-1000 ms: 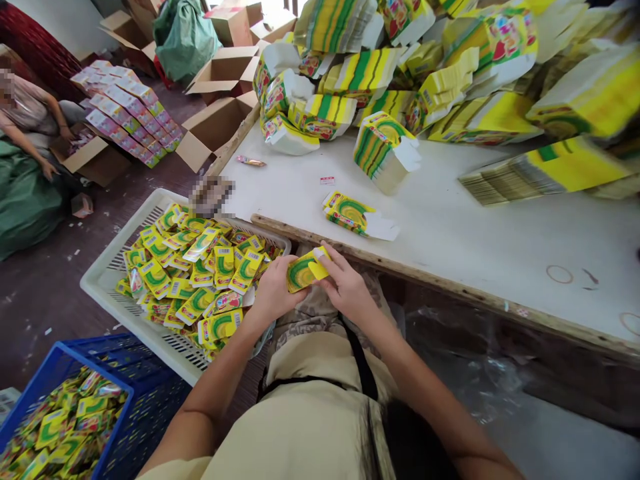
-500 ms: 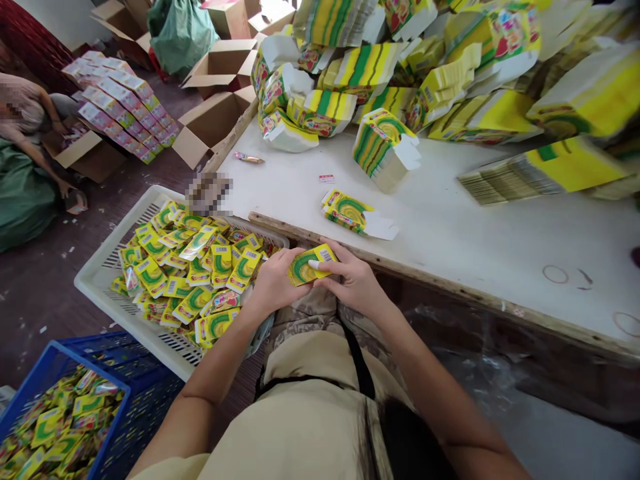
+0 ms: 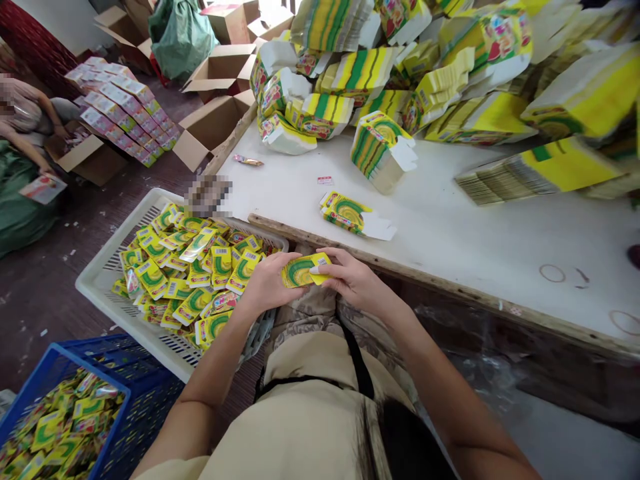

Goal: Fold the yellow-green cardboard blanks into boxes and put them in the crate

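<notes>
Over my lap, near the table's wooden front edge, both my hands hold one small yellow-green carton (image 3: 299, 271). My left hand (image 3: 267, 283) is closed on its left end. My right hand (image 3: 353, 280) grips the right end, with the thumb on the printed face by the barcode. Whether anything is inside the carton I cannot tell. Just beyond, a flattened carton (image 3: 345, 212) with white flaps lies on the table. Left of my left hand, a white plastic basket (image 3: 103, 283) is heaped with closed cartons (image 3: 190, 303) of the same print.
Bundles of flat cartons (image 3: 325, 113) are piled across the back of the white table (image 3: 450, 220). A blue crate (image 3: 145, 373) holding more cartons stands at lower left. Open cardboard boxes (image 3: 215, 127) and stacked pink boxes (image 3: 130, 110) are on the floor, beside another person (image 3: 30, 113).
My hands have shifted slightly left with the carton, and my right thumb now lies near its end by the barcode. At far left the other person's hand now holds up a pale, flat-looking item.
</notes>
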Demonstrator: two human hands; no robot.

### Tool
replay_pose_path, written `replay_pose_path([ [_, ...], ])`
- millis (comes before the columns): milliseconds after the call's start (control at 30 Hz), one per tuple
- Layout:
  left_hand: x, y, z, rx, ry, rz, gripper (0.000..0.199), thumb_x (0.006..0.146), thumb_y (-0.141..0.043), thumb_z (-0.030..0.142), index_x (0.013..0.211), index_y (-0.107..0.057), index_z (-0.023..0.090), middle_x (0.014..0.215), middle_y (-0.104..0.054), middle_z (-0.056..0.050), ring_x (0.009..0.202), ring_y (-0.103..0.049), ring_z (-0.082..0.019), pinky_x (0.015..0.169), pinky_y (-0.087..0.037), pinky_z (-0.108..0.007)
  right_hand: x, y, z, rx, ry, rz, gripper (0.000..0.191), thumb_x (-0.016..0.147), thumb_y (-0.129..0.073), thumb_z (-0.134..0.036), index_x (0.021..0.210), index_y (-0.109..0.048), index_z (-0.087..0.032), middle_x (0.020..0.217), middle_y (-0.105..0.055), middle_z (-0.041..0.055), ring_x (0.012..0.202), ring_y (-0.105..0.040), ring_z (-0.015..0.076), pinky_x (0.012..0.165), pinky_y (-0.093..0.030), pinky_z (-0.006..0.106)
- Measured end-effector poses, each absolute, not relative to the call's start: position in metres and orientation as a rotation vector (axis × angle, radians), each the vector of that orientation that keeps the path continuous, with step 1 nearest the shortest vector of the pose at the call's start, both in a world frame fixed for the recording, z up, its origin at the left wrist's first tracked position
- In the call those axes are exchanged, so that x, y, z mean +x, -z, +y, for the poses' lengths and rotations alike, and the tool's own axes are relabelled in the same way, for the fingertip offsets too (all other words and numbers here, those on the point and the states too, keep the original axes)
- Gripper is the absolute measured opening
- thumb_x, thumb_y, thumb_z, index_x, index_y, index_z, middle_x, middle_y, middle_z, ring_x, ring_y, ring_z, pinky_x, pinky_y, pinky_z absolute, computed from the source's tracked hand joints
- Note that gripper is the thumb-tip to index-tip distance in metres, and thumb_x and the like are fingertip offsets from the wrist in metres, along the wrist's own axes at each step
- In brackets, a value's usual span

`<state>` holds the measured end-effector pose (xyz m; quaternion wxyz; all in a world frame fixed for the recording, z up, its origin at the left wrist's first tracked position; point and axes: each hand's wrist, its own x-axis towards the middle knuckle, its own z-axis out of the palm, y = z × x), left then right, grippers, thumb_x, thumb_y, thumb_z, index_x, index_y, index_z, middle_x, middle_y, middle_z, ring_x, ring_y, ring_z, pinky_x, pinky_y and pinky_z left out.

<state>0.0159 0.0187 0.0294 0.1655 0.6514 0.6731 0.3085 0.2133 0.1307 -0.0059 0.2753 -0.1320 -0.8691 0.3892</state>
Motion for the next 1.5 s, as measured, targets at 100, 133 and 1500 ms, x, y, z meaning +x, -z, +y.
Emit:
replay_pose_path([
  [100, 0.018, -0.028, 0.020, 1.895, -0.847, 1.945, 0.053, 0.068, -0.077, 0.029, 0.117, -0.060, 0.018, 0.108, -0.071, -0.008, 0.098, -0.067, -0.025, 0.086, -0.053, -0.036, 0.212, 0.006, 0.130, -0.395, -1.064, -2.319, 0.020, 0.092, -0.059, -0.025, 0.109, -0.069, -0.022, 0.132, -0.053, 0.0149, 0.119, -0.059, 0.0269, 0.100, -0.053, 0.046],
  [133, 0.018, -0.028, 0.020, 1.897, -0.835, 1.954, 0.053, 0.069, -0.077, 0.029, 0.118, -0.060, 0.018, 0.107, -0.070, -0.008, 0.098, -0.066, -0.025, 0.085, -0.053, -0.036, 0.212, 0.006, 0.130, -0.400, -1.069, -2.316, 0.020, 0.092, -0.059, -0.024, 0.109, -0.069, -0.022, 0.132, -0.053, 0.0146, 0.118, -0.059, 0.0267, 0.099, -0.053, 0.046],
  [1500, 0.057, -0.016, 0.041, 0.717, -1.385, 1.551, 0.048, 0.064, -0.083, 0.033, 0.104, -0.060, 0.019, 0.087, -0.070, -0.001, 0.076, -0.066, -0.015, 0.073, -0.055, -0.028, 0.235, 0.014, 0.122, -0.711, -1.061, -1.939, 0.051, 0.080, -0.072, -0.027, 0.126, -0.050, -0.023, 0.118, -0.055, 0.0117, 0.113, -0.057, 0.0292, 0.099, -0.051, 0.049],
])
